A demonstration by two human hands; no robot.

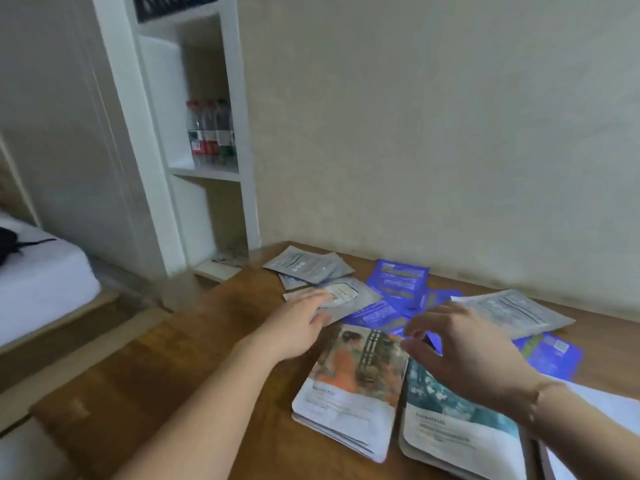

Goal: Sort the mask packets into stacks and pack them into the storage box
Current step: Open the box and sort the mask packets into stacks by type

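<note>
The left hand (298,327) presses flat on a silver packet (341,299); the right hand (460,344), its grip loosely wide, hovers over blue packets (398,278). Risk: sliding one could scatter the orange stack (353,386) just below.

Beige wall (433,133) – white shelving (194,161), wooden table (145,393).

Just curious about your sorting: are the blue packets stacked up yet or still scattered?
Scattered. The blue packets lie spread and overlapping at odd angles on the table.
</note>
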